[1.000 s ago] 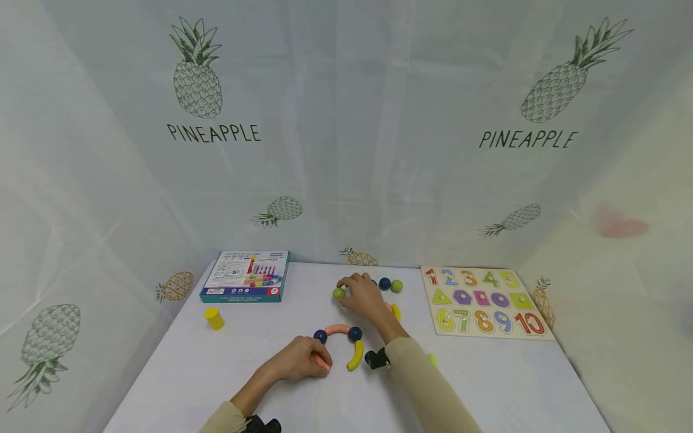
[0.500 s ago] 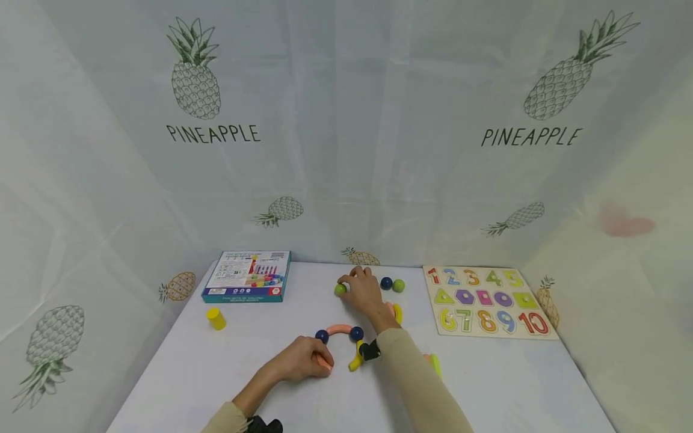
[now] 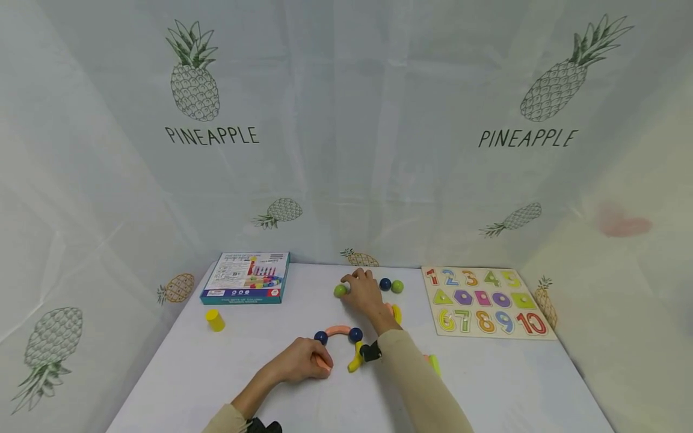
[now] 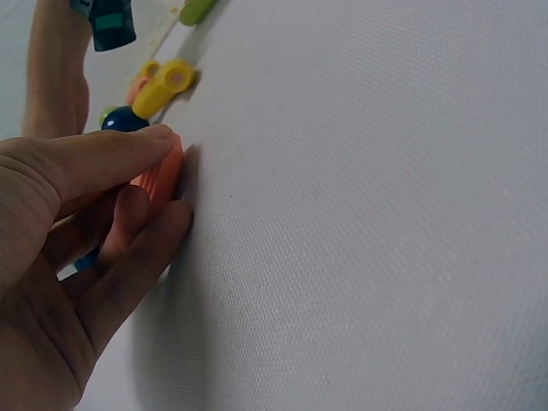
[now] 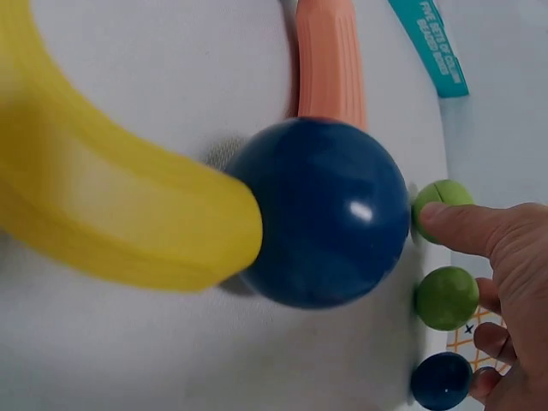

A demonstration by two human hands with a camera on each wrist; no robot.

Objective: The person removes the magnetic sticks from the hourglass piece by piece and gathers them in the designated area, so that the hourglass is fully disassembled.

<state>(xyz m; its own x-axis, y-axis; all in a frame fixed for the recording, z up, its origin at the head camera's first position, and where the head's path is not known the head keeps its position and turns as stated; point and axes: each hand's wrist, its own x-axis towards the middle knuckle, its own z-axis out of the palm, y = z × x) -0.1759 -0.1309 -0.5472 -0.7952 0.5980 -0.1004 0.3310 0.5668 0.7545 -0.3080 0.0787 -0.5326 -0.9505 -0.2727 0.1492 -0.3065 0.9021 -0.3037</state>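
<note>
At the table's front middle, my left hand [image 3: 299, 359] pinches a salmon curved stick [image 4: 163, 175] between thumb and fingers. This stick lies beside a blue ball [image 3: 320, 337]. A salmon arc [image 3: 338, 330] links that ball to a second blue ball [image 5: 317, 214], from which a yellow curved stick [image 5: 137, 197] extends. Farther back, my right hand [image 3: 361, 294] holds a green ball [image 5: 441, 208], its thumb pressed on it; the index finger is hidden in the right wrist view. The other fingers are near another green ball [image 5: 447, 298] and a blue ball [image 5: 442, 380].
A printed toy box [image 3: 246, 278] and a yellow cylinder [image 3: 215, 320] stand at the left. A number-and-shape puzzle board [image 3: 485, 302] lies at the back right. Blue [image 3: 385, 284] and green [image 3: 397, 286] balls sit behind the right hand; a green stick [image 3: 435, 364] lies by the sleeve.
The right wrist and forearm have shifted left, now partly covering the yellow curved stick and exposing more of the pieces by the sleeve. The left hand keeps its place on the salmon stick.
</note>
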